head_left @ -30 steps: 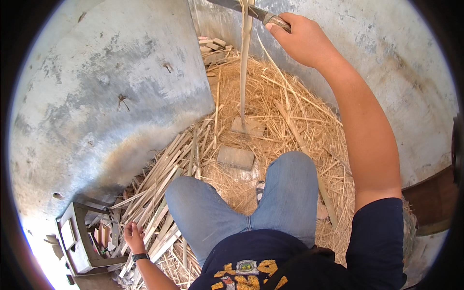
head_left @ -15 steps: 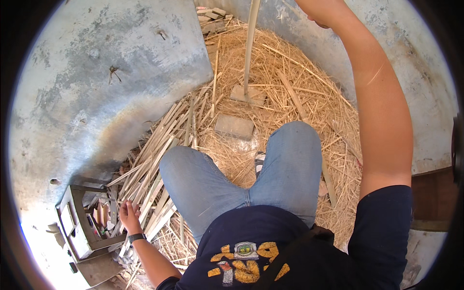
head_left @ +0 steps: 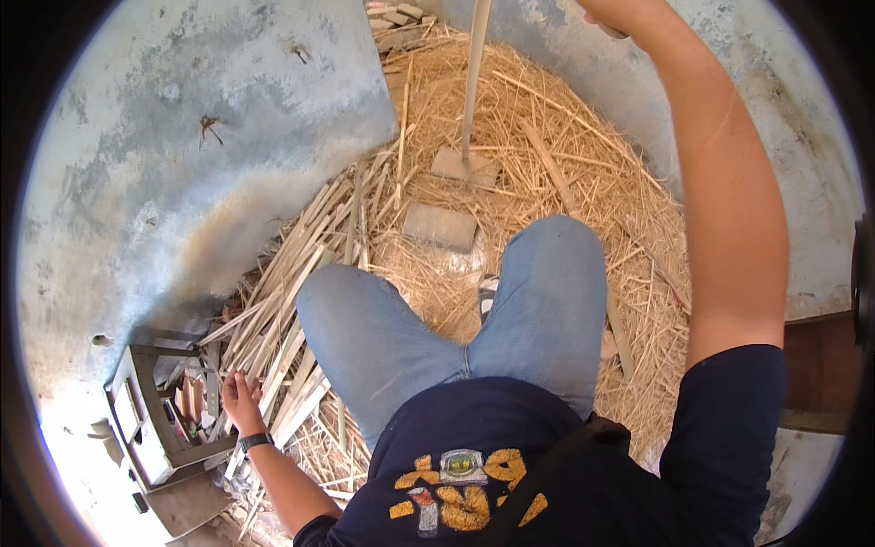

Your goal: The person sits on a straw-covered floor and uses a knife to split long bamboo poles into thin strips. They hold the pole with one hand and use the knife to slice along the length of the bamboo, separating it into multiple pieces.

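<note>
My left hand hangs at the lower left with its fingers loosely apart and nothing visible in it. It is nearest to a pile of long split strips, which look like bamboo or wood, and a small wooden box frame. Raised at the top right, my right hand is cut off by the upper edge, so its fingers and anything in them are mostly hidden. A pale upright strip stands with its lower end on a brick. Its upper end runs out of view.
Another brick lies before my knees. Straw-like shavings cover the floor, with a flat wooden slat on top. A weathered panel stands at the left, and a grey wall rises behind and right.
My right hand has shifted slightly right and up, and its arm has moved a little right. The view has tilted slightly. My left hand stays by the box, and the upright strip still stands on the brick.
</note>
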`<state>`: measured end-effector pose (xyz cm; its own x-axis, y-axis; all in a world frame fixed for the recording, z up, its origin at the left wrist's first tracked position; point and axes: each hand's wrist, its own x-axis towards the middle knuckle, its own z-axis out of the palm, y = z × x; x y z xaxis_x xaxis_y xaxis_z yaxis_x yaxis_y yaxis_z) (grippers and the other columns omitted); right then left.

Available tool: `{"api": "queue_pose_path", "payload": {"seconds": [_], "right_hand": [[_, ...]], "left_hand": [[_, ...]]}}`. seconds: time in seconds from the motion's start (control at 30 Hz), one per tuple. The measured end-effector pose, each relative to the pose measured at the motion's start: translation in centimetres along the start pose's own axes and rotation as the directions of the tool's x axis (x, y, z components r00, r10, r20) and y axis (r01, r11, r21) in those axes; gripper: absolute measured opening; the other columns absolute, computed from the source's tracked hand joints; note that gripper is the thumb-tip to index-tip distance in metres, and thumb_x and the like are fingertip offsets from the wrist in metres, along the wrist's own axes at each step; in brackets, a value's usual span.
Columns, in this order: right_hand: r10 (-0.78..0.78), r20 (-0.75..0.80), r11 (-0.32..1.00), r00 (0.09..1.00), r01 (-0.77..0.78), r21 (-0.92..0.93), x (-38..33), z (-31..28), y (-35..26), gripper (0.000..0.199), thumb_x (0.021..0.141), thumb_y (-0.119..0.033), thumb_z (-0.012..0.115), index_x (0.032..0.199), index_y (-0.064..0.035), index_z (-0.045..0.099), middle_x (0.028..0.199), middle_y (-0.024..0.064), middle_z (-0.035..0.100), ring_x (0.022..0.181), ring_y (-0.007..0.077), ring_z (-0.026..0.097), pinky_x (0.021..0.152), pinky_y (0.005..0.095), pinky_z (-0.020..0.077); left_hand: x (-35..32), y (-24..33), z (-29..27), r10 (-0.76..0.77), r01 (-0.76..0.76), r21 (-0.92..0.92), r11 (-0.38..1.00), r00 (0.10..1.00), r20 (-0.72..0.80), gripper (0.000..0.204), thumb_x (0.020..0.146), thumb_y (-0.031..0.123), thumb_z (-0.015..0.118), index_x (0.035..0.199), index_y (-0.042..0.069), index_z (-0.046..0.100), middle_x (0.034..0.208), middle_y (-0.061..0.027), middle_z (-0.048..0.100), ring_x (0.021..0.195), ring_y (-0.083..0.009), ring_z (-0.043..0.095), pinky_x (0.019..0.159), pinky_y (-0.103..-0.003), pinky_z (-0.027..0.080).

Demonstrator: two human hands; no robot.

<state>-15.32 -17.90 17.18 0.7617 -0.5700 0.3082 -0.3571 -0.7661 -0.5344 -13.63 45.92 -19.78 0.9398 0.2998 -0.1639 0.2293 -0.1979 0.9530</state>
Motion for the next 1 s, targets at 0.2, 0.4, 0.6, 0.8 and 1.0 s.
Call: {"api": "queue_pose_path", "payload": {"seconds": [0.2,0.4,0.6,0.8,1.0], "right_hand": [[-0.125,0.026,0.992,0.992,0.125,0.023,-0.7,-2.0,-1.3,0.036,0.101,-0.031,0.051,0.1,0.0037,0.062,0.066,0.0068,0.054,0.046,0.0153,0.043,0.042,0.0355,0.0356],[-0.131,-0.035,0.991,0.991,0.131,0.005,-3.0,-5.8,-2.1,0.034,0.103,-0.029,0.051,0.104,0.0043,0.059,0.059,0.0009,0.044,0.043,0.0085,0.04,0.038,0.0231,0.0311],[-0.112,0.017,0.988,0.994,0.109,0.11,-0.6,-1.1,0.7,0.036,0.102,-0.032,0.052,0.106,0.0032,0.06,0.06,0.0017,0.045,0.041,0.0105,0.037,0.037,0.0298,0.0296],[-0.042,-0.047,0.998,0.998,0.041,-0.04,-2.8,-5.1,-2.1,0.035,0.104,-0.033,0.051,0.104,0.0016,0.059,0.062,0.0022,0.048,0.042,0.0098,0.034,0.038,0.0281,0.0287],[-0.053,0.009,0.997,0.999,0.052,0.053,-1.4,-1.3,-0.1,0.035,0.104,-0.032,0.049,0.106,0.0018,0.058,0.064,0.0029,0.049,0.042,0.0101,0.036,0.037,0.0288,0.027]], "left_hand": [[-0.3,1.8,1.4,0.014,-0.014,0.027,1.0,1.0,0.019,0.039,0.1,0.032,0.062,0.129,0.007,0.056,0.123,-0.0068,0.064,0.098,-0.0227,0.069,0.069,-0.028,0.052],[-0.6,1.6,0.8,0.002,-0.005,0.062,0.998,0.999,0.043,0.04,0.101,0.03,0.06,0.132,0.006,0.054,0.125,-0.0062,0.063,0.1,-0.0232,0.069,0.074,-0.029,0.052],[-0.5,1.8,2.2,-0.003,0.002,0.045,0.999,0.999,0.036,0.039,0.101,0.03,0.06,0.132,0.006,0.054,0.126,-0.007,0.063,0.1,-0.0235,0.069,0.072,-0.029,0.053],[-0.6,1.5,3.5,-0.013,0.01,0.035,0.999,0.998,0.069,0.039,0.102,0.031,0.059,0.132,0.006,0.054,0.127,-0.0082,0.062,0.103,-0.0253,0.069,0.074,-0.031,0.054],[-0.8,1.3,1.4,-0.011,0.01,0.046,0.999,0.999,0.031,0.039,0.102,0.032,0.059,0.131,0.007,0.054,0.129,-0.0079,0.062,0.104,-0.0246,0.068,0.075,-0.031,0.053]]}}
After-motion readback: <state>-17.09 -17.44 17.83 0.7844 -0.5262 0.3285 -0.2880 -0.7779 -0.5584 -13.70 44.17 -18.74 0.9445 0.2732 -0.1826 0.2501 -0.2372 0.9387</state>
